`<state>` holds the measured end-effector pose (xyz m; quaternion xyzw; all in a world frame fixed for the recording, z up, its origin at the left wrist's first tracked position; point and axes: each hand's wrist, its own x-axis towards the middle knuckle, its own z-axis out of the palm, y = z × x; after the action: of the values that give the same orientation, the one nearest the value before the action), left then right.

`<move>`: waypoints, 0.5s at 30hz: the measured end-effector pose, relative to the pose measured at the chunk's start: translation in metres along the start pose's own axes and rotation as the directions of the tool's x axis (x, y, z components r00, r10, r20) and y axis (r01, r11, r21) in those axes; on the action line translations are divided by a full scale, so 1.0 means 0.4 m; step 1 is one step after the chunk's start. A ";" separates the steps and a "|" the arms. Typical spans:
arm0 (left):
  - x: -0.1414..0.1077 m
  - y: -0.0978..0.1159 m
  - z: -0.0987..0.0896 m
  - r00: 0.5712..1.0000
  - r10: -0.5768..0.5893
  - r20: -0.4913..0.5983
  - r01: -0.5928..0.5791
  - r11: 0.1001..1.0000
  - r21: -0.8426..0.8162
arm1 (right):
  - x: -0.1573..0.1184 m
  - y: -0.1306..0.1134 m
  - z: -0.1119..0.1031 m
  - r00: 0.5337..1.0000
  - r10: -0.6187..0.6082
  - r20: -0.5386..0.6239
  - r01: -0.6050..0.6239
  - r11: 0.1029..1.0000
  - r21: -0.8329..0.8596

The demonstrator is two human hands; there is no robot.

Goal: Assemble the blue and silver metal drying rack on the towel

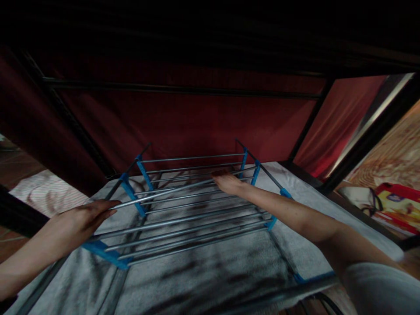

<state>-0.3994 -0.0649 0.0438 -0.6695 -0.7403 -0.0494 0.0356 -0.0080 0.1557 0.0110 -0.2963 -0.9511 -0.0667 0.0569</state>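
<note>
A metal rack with grey rods and blue plastic brackets [131, 191] lies on a pale grey cloth. One loose-looking silver rod [170, 191] runs slantwise above the other rods. Its left end is pinched in the fingers of my left hand [80, 221], at the rack's left side. Farther back, near the rack's right brackets, my right hand [226, 181] has its fingers closed round the same rod toward its right end. The rod's right end reaches a blue bracket [255, 173] at the back right.
Dark metal frame posts [311, 120] and a red cloth [197, 122] enclose the back and sides. A dark surface hangs low overhead. A red and yellow package [398, 205] and a pale object [357, 197] with a dark cord lie at the right.
</note>
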 end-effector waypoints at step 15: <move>0.048 -0.008 0.009 0.997 0.082 0.000 -0.082 0.996 0.023 | 0.047 -0.104 -0.015 0.998 -0.059 -0.007 0.059 0.985 0.163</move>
<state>-0.4045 -0.0457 0.0423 -0.6989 -0.7127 -0.0397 0.0453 -0.0468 0.1314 0.0158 -0.2621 -0.9617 0.0094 0.0797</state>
